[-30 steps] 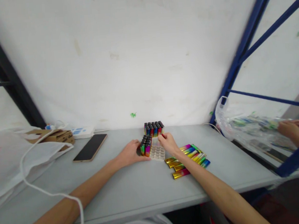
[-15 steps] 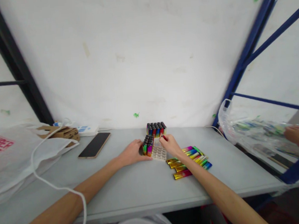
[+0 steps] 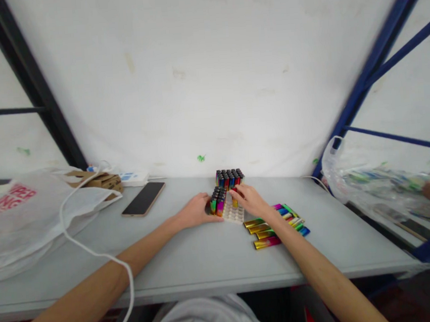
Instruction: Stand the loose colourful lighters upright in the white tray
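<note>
Fingers of right hand (image 3: 251, 200) pinch a red lighter (image 3: 235, 197) over ribbed white tray (image 3: 235, 216); left hand (image 3: 196, 212), grip curled, steadies tray.

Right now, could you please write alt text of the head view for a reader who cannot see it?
The right hand sets a lighter into a white tray while the left hand steadies the tray's left side on a grey table. Loose lighters lie to the right, a full tray stands behind, and a phone rests to the left.

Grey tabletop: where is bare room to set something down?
Bare: grey tabletop along the near edge between the forearms, and between black phone and left hand. Crowded: white slotted tray, right hand, loose iridescent lighters.
</note>
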`<state>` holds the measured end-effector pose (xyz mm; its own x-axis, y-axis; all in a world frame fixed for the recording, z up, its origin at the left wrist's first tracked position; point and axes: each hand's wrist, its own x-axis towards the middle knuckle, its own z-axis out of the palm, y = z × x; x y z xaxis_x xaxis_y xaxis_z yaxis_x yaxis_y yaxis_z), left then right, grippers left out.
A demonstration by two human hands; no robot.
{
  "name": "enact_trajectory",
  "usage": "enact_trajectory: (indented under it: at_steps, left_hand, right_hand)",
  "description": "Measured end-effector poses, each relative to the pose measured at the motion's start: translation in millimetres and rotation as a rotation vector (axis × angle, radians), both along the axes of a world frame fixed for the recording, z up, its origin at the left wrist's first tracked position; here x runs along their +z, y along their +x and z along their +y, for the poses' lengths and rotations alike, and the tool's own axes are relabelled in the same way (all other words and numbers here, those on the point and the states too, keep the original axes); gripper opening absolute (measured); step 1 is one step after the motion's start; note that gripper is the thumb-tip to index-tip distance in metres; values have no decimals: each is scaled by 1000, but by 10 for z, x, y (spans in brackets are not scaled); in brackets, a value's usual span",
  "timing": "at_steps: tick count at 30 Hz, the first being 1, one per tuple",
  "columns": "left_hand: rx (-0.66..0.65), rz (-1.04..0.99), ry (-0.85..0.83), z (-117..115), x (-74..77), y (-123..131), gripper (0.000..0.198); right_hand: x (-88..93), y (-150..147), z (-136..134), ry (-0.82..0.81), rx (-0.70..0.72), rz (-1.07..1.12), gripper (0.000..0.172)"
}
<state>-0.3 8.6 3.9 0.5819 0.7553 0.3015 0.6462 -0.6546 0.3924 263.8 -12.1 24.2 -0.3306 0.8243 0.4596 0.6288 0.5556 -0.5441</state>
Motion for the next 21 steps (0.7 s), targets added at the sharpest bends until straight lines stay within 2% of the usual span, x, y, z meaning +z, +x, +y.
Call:
enact_trajectory:
  at_steps: [2,8,14,18,21]
  left_hand:
    - [0,4,2,-7,6,1,69]
    - [-1,10,-6,-34,42,9,66]
    - [2,10,4,-31,32,8,66]
    - [-6,3,5,1,-1,-8,66]
    - [-27,-4,-1,24,-14,-16,67]
  right_hand:
    - [-20,9,14,-48,-14,-56,51]
    - [-74,19,53,-92,-28,10,36]
    - [-79,-27,104,-34,58,-206,26]
    - [36,44,64,-104,99,-249,22]
    - [191,325,-52,-162,101,-212,30]
